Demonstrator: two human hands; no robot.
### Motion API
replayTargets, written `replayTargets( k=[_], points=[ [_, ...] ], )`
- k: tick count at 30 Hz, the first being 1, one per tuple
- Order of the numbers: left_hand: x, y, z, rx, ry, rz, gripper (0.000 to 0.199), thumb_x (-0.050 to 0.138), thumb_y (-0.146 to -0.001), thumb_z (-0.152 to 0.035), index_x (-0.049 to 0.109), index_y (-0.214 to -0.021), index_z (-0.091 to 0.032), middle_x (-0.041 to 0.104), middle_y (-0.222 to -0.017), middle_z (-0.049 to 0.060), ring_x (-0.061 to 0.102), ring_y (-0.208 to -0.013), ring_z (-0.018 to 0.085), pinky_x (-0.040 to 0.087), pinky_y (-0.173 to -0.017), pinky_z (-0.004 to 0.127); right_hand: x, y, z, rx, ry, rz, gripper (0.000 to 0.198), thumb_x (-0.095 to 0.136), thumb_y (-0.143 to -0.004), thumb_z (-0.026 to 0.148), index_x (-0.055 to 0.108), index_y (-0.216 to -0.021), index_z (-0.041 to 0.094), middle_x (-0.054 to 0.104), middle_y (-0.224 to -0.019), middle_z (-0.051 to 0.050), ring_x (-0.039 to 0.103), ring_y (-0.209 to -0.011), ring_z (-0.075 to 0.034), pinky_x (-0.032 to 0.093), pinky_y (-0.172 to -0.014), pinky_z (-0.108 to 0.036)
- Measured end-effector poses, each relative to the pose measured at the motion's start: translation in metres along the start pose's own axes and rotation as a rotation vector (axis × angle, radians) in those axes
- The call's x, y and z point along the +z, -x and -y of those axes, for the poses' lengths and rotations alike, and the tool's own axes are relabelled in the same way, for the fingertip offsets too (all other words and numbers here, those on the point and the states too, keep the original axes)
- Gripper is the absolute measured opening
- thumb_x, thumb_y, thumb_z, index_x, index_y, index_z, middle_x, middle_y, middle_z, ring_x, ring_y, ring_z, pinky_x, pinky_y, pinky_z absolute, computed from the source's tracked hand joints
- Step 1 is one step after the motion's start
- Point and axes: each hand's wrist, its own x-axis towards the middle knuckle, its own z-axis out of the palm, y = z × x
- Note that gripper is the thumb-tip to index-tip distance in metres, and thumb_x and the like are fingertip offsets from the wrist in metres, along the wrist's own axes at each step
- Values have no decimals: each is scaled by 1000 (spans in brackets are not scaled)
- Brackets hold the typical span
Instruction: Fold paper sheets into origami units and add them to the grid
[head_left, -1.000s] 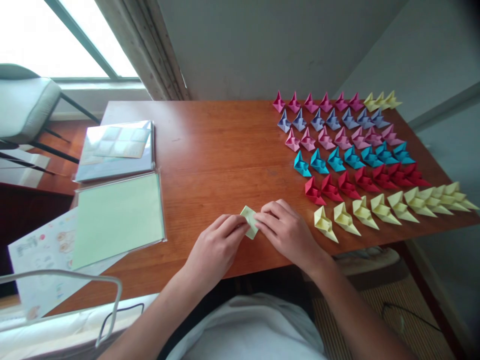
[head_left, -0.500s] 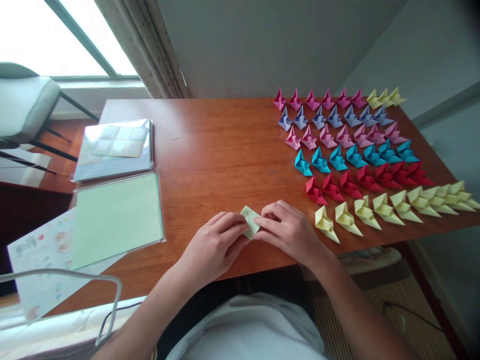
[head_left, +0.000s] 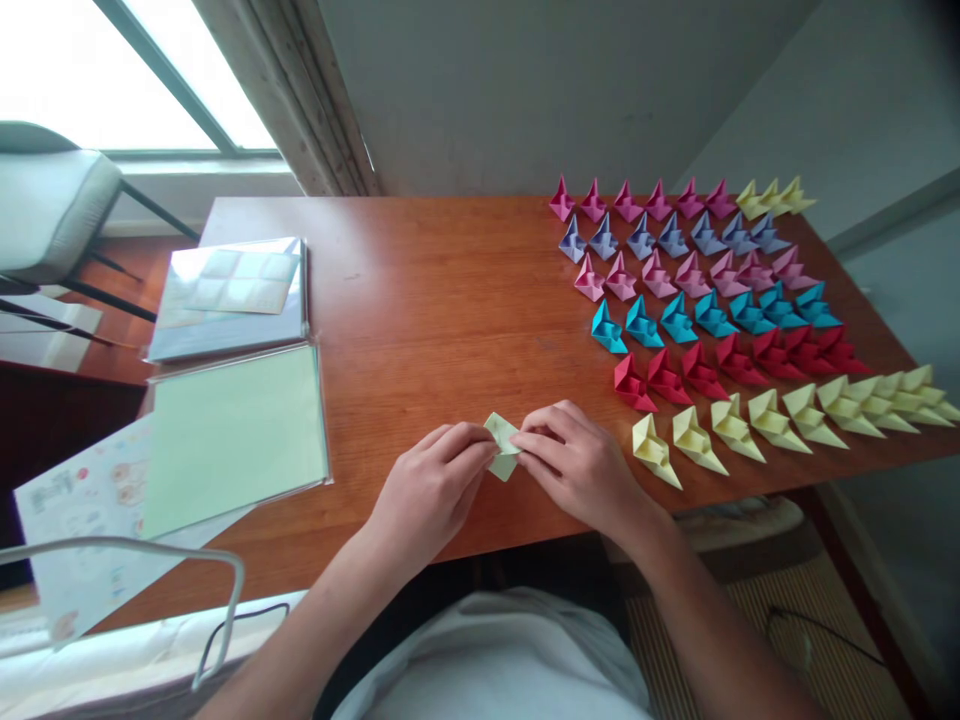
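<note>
A small folded piece of pale green-yellow origami paper (head_left: 503, 464) is held close to the table's front edge, between my two hands. My left hand (head_left: 439, 485) pinches its left corner between thumb and fingers. On the opposite side, my right hand (head_left: 577, 455) grips the right corner with fingertips pressed together. A fold crosses the middle of the paper, and both side corners are partly covered by my fingers. Just right of my right hand stands a pale yellow folded paper boat (head_left: 654, 452), the first in a slanting row.
Rows of folded paper boats fill the table's right side: red (head_left: 703, 374), blue (head_left: 679, 319), pink (head_left: 658, 275), purple (head_left: 642, 237) and magenta (head_left: 627, 204). A packet of light green paper (head_left: 236, 440) and another packet (head_left: 225, 335) lie left. A white cable (head_left: 150, 543) crosses the lower left.
The paper's halves have shifted under my fingers, and a crosswise fold now shows in its middle. My right fingertips have closed around its right corner. The boats stay in place.
</note>
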Motion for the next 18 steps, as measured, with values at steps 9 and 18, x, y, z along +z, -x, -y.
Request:
replayTargets(
  k=[9, 18],
  points=[
    [2, 6, -6, 96, -193, -99, 22, 53, -92, -4, 66, -105, -16, 71, -108, 10, 65, -99, 22, 59, -89, 36, 3, 0, 3, 42, 13, -27, 18, 57, -98, 17, 74, -96, 24, 66, -89, -5, 54, -86, -19, 50, -76, -32],
    [3, 12, -3, 132, -223, -62, 22, 54, -95, -11, 66, -114, -12, 72, -124, 12, 69, -108, 25, 60, -96, 40, 3, 1, 5, 63, 19, -25, 19, 57, -99, 19, 75, -97, 24, 66, -90, -5, 55, -85, -19, 50, -77, -33]
  ],
)
